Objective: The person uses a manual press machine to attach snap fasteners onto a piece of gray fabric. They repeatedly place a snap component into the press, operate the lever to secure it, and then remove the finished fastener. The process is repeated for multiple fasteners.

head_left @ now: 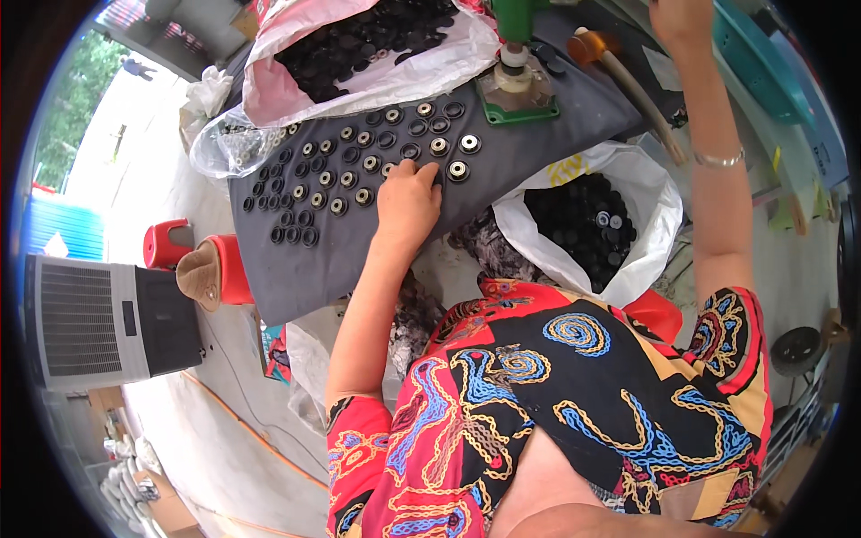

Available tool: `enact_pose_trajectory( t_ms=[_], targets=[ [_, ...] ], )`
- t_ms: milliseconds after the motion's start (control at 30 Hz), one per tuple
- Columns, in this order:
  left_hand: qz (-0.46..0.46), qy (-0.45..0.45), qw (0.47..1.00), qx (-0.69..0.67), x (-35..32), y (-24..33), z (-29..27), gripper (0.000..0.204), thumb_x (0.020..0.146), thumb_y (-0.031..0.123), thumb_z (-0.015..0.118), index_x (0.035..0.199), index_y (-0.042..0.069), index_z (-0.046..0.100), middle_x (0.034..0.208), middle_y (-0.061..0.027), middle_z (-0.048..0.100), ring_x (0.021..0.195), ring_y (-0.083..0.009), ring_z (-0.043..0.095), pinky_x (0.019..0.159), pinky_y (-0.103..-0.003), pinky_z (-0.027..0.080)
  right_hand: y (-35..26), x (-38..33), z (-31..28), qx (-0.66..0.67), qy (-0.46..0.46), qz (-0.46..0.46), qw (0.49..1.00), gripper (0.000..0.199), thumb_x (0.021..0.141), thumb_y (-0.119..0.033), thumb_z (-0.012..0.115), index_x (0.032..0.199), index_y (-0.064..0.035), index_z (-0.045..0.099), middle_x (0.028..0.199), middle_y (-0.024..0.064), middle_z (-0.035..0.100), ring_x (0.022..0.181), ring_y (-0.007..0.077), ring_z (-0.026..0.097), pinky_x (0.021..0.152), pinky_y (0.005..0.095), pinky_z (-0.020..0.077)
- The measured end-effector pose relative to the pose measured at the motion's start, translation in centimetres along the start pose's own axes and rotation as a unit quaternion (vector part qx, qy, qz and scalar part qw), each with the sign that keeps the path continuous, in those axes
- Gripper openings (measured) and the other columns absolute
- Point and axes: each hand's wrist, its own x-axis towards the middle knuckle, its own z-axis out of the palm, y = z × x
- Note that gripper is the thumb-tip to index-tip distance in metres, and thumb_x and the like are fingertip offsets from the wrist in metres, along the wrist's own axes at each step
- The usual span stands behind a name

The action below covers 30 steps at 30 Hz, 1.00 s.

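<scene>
My left hand (408, 199) rests fingers-down on a dark grey board (359, 260), its fingertips among rows of small black round parts (345, 166), several with silver centres. Whether it pinches one is hidden under the fingers. My right hand (679, 18) is raised at the top edge, arm stretched up, wearing a thin bracelet (717, 160); its fingers are cut off by the frame. A green hand press (518, 76) stands at the board's far end between the two hands.
A white bag of black parts (587, 224) sits right of the board. A pink-white sack of black parts (359, 45) lies behind it, a clear bag of metal pieces (235, 143) to the left. Red stools (193, 260) and a grey fan unit (99, 318) stand left.
</scene>
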Motion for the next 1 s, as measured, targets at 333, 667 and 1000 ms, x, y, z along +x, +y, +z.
enact_pose_trajectory(
  t_ms=[333,667,1000],
  targets=[
    [-0.074,0.029,0.968,-0.239,0.3,0.7,-1.1,0.027,0.071,0.005,0.072,0.097,0.004,0.066,0.094,-0.0143,0.064,0.084,-0.0327,0.063,0.076,-0.043,0.051,0.2,2.6,0.0,0.003,-0.005,-0.004,1.000,0.029,0.094,-0.025,0.049,0.077,-0.0029,0.056,0.059,0.0084,0.053,0.053,0.0185,0.054,0.055,0.0329,0.0478],
    [-0.033,0.178,0.960,-0.215,-1.1,0.5,1.7,0.025,0.072,0.004,0.074,0.097,0.007,0.072,0.100,-0.0092,0.071,0.089,-0.0283,0.061,0.082,-0.039,0.049,0.7,2.9,-0.1,0.017,-0.005,-0.035,0.999,0.027,0.093,-0.022,0.048,0.077,-0.0024,0.056,0.059,0.0093,0.054,0.054,0.0185,0.055,0.057,0.0315,0.0474],
    [0.016,0.166,0.976,-0.141,0.1,1.9,4.4,0.029,0.073,0.009,0.075,0.102,0.012,0.075,0.103,-0.0075,0.070,0.094,-0.0272,0.060,0.083,-0.040,0.045,0.7,2.8,0.1,0.017,0.003,-0.028,0.999,0.031,0.095,-0.025,0.047,0.077,-0.0014,0.056,0.058,0.0092,0.054,0.052,0.0190,0.054,0.057,0.0324,0.0485]
  ],
)
